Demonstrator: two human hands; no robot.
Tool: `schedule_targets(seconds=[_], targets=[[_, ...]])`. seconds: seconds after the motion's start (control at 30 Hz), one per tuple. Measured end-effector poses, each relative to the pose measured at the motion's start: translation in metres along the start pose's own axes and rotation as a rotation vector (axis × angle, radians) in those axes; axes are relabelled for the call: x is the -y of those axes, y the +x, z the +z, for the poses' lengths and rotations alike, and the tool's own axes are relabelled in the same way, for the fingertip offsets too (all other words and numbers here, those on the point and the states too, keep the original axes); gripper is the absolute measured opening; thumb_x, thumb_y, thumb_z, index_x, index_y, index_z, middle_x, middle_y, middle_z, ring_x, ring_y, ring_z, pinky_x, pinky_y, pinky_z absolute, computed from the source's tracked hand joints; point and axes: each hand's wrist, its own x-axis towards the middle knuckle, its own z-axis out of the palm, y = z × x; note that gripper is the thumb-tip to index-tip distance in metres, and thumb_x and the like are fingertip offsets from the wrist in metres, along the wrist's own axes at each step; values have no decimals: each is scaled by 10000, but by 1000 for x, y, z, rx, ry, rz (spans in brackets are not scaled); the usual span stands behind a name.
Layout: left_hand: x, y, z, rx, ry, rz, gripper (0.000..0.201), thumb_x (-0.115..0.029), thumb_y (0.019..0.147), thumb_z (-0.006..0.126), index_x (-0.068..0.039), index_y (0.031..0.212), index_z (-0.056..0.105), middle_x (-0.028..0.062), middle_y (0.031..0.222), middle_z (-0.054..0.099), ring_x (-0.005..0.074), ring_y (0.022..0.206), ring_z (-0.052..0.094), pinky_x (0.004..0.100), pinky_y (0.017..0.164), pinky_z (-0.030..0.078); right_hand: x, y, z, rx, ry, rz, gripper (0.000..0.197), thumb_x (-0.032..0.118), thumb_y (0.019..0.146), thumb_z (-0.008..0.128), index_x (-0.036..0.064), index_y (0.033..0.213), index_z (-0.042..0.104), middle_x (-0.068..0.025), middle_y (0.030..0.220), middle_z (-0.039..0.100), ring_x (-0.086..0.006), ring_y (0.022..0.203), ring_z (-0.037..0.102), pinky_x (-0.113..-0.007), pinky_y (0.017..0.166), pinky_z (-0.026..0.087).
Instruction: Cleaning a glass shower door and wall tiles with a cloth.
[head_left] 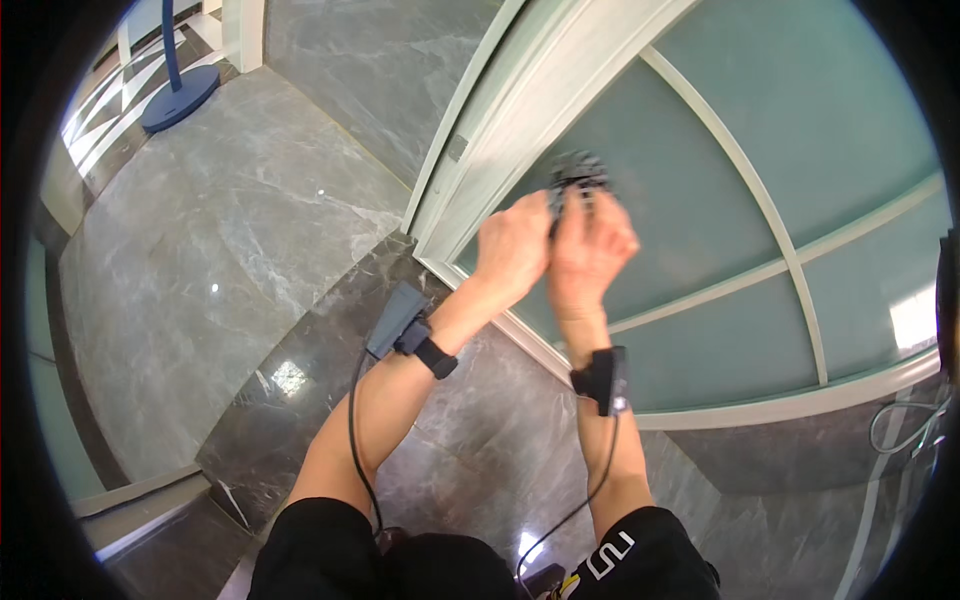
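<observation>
Reaching up together, left hand [513, 247] and right hand [590, 247] clutch a blurred dark object [577, 178].

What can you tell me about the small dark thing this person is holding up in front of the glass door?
The dark thing is small, blackish-grey and blurred, so its kind cannot be told. Its top looks bumpy or gridded, with pale specks. It is held raised between both hands: the left hand grips it from the left, the right hand from the right and below, fingers covering its lower part. Behind it is the frosted teal door with pale frame bars.
</observation>
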Motion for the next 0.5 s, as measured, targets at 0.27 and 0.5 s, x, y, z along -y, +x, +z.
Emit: schedule_targets(seconds=[0.27, 0.5], targets=[[114, -119, 3, 445, -346, -653, 318, -164, 839, 573, 11, 1105, 573, 151, 923, 651, 258, 832, 641, 375, 687, 507, 66, -138, 22, 766, 607, 371, 445, 147, 720, 673, 25, 1135, 569, -137, 1163, 544, -309, 1081, 516, -391, 853, 423], [48, -71, -9, -15, -590, -603, 314, -63, 777, 657, 6, 1070, 568, 136, 1035, 583, 224, 940, 592, 323, 824, 472, 38, -73, -38, 779, 1089, 879, 829, 231, 772, 695, -57, 1400, 236, -246, 1340, 399, -346, 1196, 470, -379, 970, 421]])
